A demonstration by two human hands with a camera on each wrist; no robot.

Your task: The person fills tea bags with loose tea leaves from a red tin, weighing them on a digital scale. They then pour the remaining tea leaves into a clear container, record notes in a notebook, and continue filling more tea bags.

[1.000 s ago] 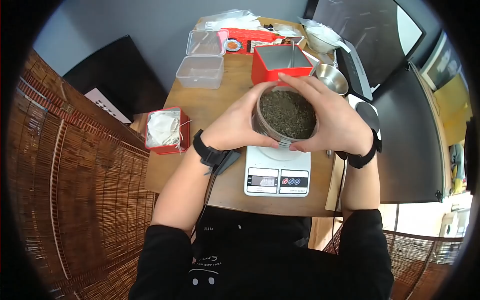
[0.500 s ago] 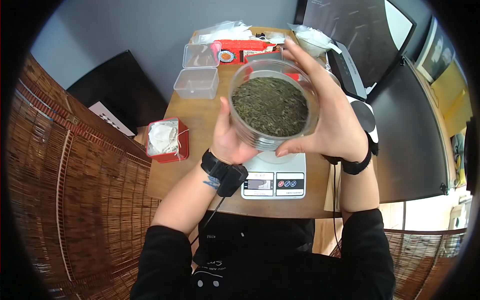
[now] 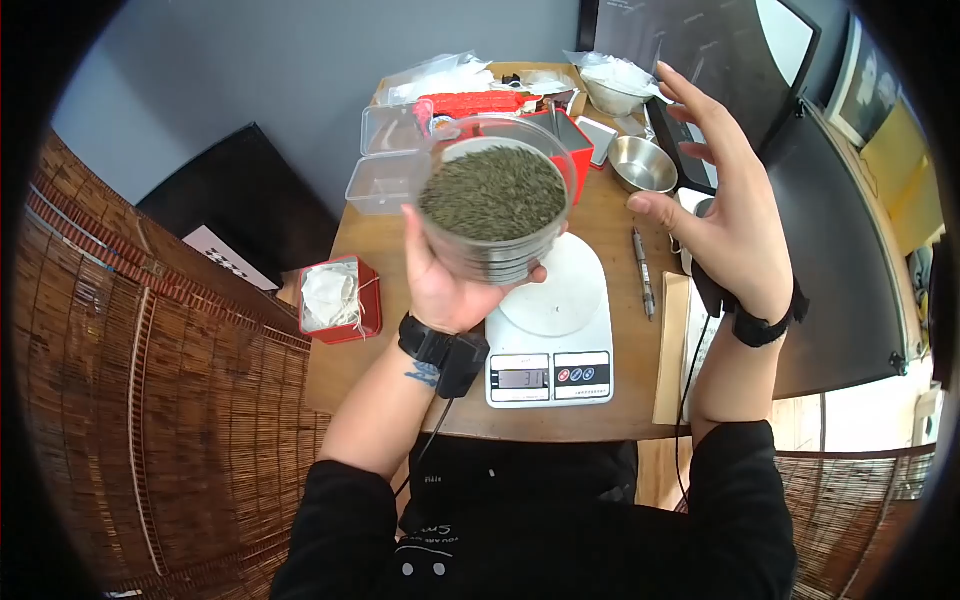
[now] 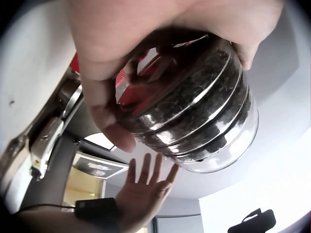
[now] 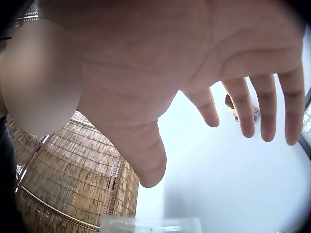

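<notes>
My left hand [image 3: 450, 292] holds a round clear ribbed jar [image 3: 492, 262] from below, its fingers curled round the base. Dried green leaves, like loose tea [image 3: 495, 195], fill much of the open-topped jar. In the left wrist view, the jar [image 4: 204, 107] is tilted in the grip and leaves show through its ringed wall. Off to the right, my right hand [image 3: 735, 205] is raised apart from the jar with fingers spread and nothing in them. A white kitchen scale [image 3: 590, 335] with a lit display stands just right of the left hand.
At the left sits a red tin [image 3: 342, 325] of white drawstring bags. Behind the jar are a clear plastic box [image 3: 375, 190] and another red tin [image 3: 578, 150]. A steel bowl [image 3: 643, 165] and a pen [image 3: 643, 275] lie right of the scale.
Both hands held the jar a second ago. The right hand has let go and moved right; the left hand has carried the jar leftward, now supporting it from beneath.
</notes>
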